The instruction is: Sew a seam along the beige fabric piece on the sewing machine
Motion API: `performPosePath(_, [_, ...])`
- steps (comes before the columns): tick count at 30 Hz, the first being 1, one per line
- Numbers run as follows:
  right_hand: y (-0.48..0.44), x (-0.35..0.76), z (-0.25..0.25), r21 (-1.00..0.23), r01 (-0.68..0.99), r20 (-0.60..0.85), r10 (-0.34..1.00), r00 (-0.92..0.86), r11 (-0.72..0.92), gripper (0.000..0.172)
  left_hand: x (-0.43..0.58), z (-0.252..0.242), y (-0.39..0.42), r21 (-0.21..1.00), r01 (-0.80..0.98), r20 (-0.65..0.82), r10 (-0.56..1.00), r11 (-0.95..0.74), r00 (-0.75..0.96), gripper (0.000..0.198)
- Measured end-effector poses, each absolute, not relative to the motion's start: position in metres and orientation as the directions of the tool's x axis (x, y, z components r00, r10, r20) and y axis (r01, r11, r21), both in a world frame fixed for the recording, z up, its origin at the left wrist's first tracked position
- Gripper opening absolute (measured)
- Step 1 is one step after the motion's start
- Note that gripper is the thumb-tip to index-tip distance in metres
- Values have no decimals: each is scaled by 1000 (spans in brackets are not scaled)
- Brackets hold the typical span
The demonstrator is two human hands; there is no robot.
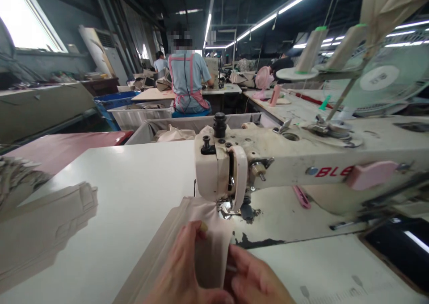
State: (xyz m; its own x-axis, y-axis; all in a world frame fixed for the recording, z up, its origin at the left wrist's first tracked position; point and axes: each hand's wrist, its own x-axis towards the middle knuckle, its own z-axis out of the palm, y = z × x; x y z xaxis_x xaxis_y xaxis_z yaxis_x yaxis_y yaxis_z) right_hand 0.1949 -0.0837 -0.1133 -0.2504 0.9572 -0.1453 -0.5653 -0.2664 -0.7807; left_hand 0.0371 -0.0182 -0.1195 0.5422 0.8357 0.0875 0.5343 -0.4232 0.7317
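A piece of beige fabric [211, 255] lies under the sewing machine's head [214, 165], its far end beside the presser foot [229, 211]. My left hand [179, 266] is curled over the fabric and grips it, with a yellowish covering on one fingertip. At the fabric's right edge my right hand [253, 275] has its fingers closed on the cloth. A fold stands up between the two hands. The needle tip is too small to make out.
Stacked beige pieces [43, 223] lie on the white table [140, 174] at left. Pink thread snips [302, 197] rest under the machine arm, and a dark phone-like object [398, 246] lies at right. Behind stand a fabric-filled bin [147, 130] and a seated person [188, 78].
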Motion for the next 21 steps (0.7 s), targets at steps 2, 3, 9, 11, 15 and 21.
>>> performPosePath(2, [-79, 198, -114, -786, -590, -141, 983, -121, -185, 38, 42, -126, -24, 667, 563, 148, 827, -489, 542, 83])
performPosePath(3, [-77, 200, -115, -772, -609, -163, 983, -88, -183, 36, 43, -130, -26, 640, 563, 187, 817, -523, 545, 82])
performPosePath(9, [-69, 203, -121, -757, -616, -204, 974, -95, -218, 49, 25, -140, -23, 617, 420, 318, 700, -665, 639, 68])
performPosePath(11, [-66, 203, -124, -760, -607, -208, 972, -109, -230, 49, 19, -139, -20, 596, 405, 320, 667, -694, 672, 64])
performPosePath(15, [-58, 200, -121, -783, -561, -303, 952, -33, -269, 50, 22, -135, -15, 513, 448, 292, 640, -732, 711, 71])
performPosePath(21, [-51, 196, -100, -773, -556, -418, 905, 83, -306, 30, 42, -131, -14, 34, 403, 321, 392, -915, 862, 86])
